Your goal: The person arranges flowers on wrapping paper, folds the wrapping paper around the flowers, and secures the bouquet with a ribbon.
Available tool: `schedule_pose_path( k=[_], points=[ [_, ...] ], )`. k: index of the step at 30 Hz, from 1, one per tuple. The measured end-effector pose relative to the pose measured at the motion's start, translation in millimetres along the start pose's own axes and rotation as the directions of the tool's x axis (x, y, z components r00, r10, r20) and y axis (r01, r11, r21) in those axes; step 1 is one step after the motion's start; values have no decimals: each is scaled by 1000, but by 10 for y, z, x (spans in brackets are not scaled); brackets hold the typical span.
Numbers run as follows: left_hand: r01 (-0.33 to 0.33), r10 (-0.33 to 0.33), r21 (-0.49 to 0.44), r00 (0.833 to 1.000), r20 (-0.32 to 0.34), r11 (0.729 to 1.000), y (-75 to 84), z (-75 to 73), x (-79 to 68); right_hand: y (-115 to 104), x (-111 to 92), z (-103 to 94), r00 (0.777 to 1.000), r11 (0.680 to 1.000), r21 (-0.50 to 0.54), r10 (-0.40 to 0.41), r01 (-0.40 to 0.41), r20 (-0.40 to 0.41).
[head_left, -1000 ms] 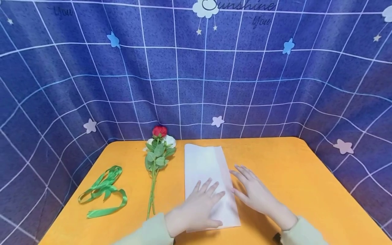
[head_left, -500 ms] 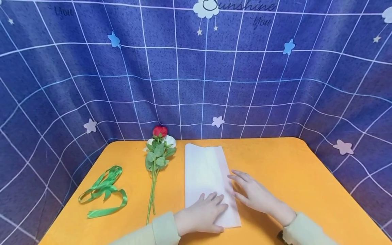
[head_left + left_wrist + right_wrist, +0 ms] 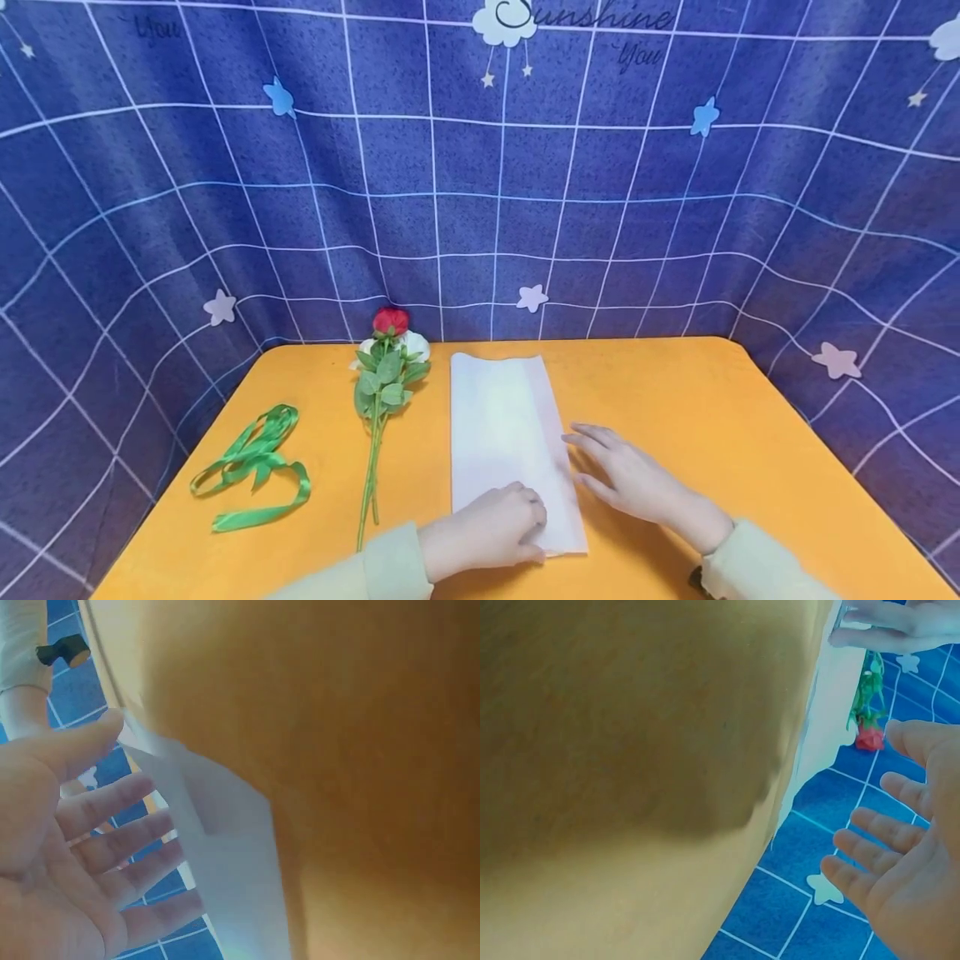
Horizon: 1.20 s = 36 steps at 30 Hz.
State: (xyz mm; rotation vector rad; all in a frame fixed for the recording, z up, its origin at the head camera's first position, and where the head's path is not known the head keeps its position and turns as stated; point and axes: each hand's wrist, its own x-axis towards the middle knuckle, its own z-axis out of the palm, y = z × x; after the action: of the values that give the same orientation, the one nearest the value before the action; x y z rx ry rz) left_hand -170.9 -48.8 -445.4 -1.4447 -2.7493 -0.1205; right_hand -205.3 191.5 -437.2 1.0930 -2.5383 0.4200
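A folded sheet of white paper (image 3: 498, 417) lies lengthwise on the orange table. My left hand (image 3: 491, 521) is over its near end, fingers lightly bent and reaching onto it, the thumb at the near edge. In the left wrist view the fingers of the left hand (image 3: 97, 840) are spread, fingertips at the paper (image 3: 225, 825), and the thumb tip meets its corner. Beside the long right edge, my right hand (image 3: 630, 475) is held with relaxed, slightly spread fingers, fingertips close to that edge. The right wrist view shows nothing between the fingers of this right hand (image 3: 900, 847).
Left of the paper lie long-stemmed flowers, a red rose (image 3: 391, 322) and white blooms (image 3: 415, 347) with green leaves. Further left is a loosely looped green ribbon (image 3: 258, 462). A blue gridded curtain (image 3: 480, 208) hangs around the table (image 3: 750, 467).
My left hand has slid down the paper toward its near edge, and its spread fingers have drawn in. My right hand has shifted slightly nearer along the right edge.
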Motion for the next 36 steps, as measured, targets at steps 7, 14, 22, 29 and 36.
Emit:
schedule_pose_path(
  k=[7,14,22,29,36],
  points=[
    [74,-99,-143,980,-172,987,-20,-46,-74,52,-15,-9,1000,999,-35,-11,11,0],
    [170,-267,-314,916,-299,934,-93,-180,-245,24,21,6,999,996,-87,-33,35,27],
    [174,-457,-580,800,-387,796,-178,-301,-532,-121,176,197,977,987,-80,-127,142,171],
    [183,-681,-846,687,-254,501,-231,-373,-787,-301,325,333,892,956,-4,-272,293,362],
    [179,-789,-947,605,-106,265,-279,-352,-1010,-320,286,315,871,983,3,-165,185,462]
  ],
)
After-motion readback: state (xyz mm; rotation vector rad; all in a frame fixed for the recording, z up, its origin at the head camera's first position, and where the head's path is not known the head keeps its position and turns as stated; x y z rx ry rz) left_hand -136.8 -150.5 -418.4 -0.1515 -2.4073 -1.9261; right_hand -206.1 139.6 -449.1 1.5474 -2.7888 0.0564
